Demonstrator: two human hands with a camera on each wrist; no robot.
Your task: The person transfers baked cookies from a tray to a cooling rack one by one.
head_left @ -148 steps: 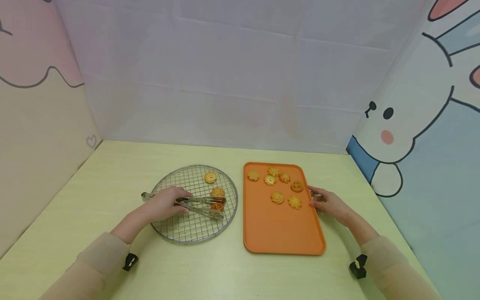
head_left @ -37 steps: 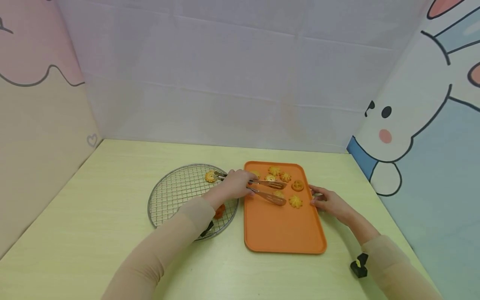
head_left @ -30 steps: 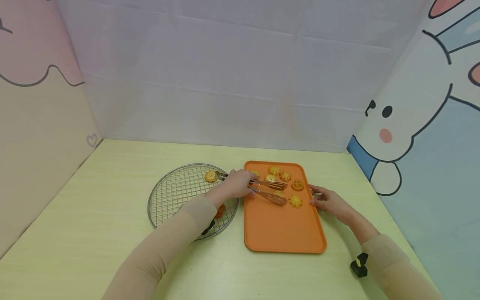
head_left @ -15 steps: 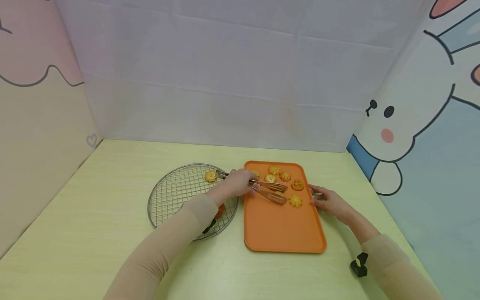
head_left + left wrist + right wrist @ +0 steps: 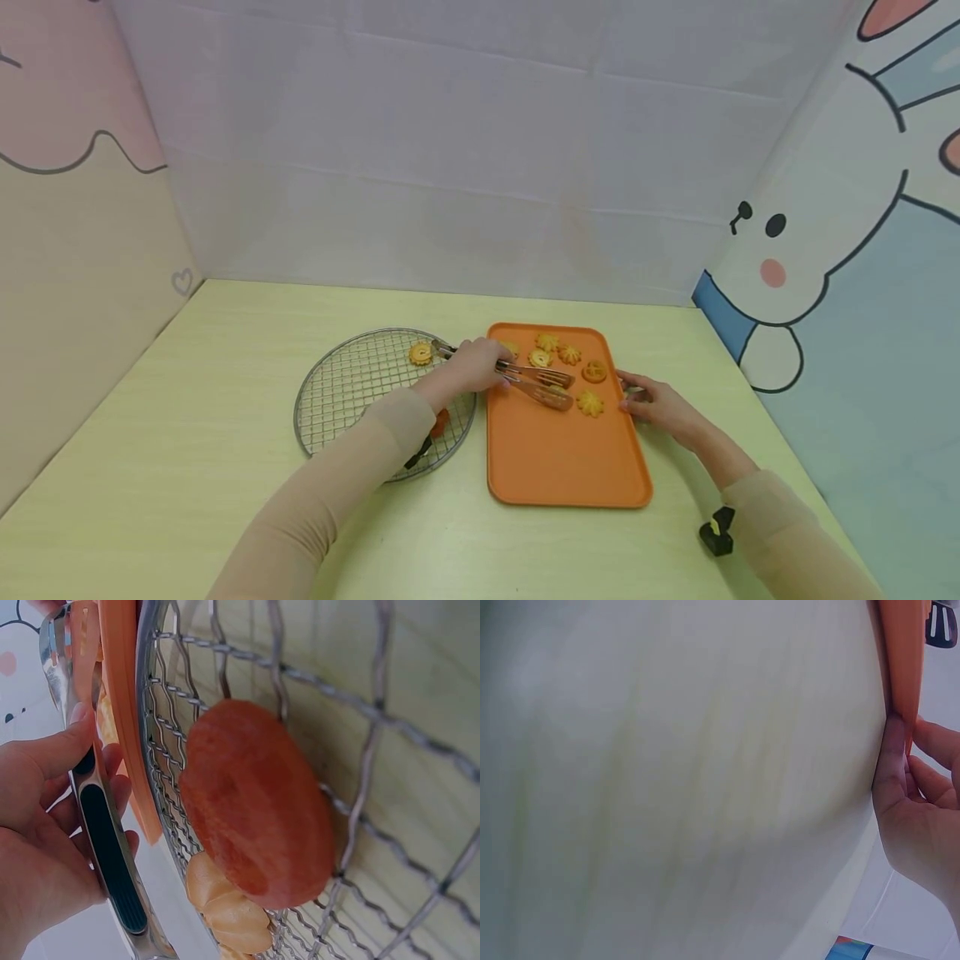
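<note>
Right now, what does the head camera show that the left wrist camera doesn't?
Only the head view shows the right hand holding the orange tray's edge, and the cookies on it. Only the left wrist view shows the reddish cookie close up on the wire rack. Both show the left hand gripping the metal tongs.

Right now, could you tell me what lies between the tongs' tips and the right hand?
In the head view, one flower-shaped cookie on the orange tray lies between the tongs and the right hand.
</note>
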